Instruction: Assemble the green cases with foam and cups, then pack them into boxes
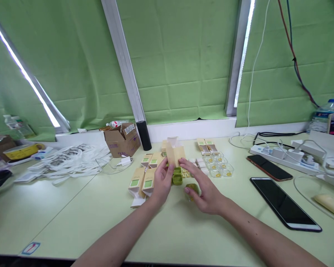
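We worked at a pale green desk [167, 237] set against windows hung with green curtains [178, 63]. To our left lay a heap of white straps [72, 163], with a brown carton [121, 142] near it; to our right were two phones [285, 204] and a white power strip [288, 157]. In our left hand [163, 181] the fingers were closed on a small paper box [176, 155], upright with its top flaps raised, over the middle of the desk. Small green tubs [177, 180] sat just beside that hand, and labelled boxes [137, 182] stood to its left. Our right hand [207, 193] had its fingers spread wide, fingertips near the paper box, thumb over a green tub in a clear cup [194, 188]; we couldn't tell whether either touched.
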A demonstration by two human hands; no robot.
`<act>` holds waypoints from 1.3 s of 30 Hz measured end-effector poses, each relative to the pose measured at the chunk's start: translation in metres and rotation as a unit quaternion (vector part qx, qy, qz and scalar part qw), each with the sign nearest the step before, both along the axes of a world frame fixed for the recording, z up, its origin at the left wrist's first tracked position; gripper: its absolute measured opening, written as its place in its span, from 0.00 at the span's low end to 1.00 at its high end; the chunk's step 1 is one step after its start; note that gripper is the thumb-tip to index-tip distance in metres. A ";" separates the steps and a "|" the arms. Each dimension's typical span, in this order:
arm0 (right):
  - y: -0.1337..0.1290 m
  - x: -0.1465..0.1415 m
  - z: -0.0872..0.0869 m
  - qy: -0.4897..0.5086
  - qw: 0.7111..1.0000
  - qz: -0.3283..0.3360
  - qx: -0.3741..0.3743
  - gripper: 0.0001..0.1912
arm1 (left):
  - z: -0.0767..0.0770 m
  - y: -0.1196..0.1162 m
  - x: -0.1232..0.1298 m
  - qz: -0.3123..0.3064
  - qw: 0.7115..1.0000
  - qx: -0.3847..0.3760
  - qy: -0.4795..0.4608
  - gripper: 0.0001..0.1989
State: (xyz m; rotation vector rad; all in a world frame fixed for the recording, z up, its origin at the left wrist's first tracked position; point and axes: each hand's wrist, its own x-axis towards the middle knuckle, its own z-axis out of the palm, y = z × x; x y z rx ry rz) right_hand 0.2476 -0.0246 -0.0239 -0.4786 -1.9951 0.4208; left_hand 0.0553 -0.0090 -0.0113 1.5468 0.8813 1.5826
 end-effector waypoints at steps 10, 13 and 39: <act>0.009 0.007 0.002 -0.028 0.991 -0.015 0.129 0.21 | -0.004 0.007 -0.003 -0.010 0.993 -0.057 -0.104 0.31; 0.014 0.019 0.013 -0.083 0.992 -0.061 0.067 0.11 | -0.003 0.010 -0.007 0.008 0.994 -0.057 -0.094 0.32; 0.026 0.048 0.034 -0.397 0.887 -0.223 -0.073 0.07 | 0.007 -0.001 -0.016 -0.111 0.947 0.005 0.301 0.23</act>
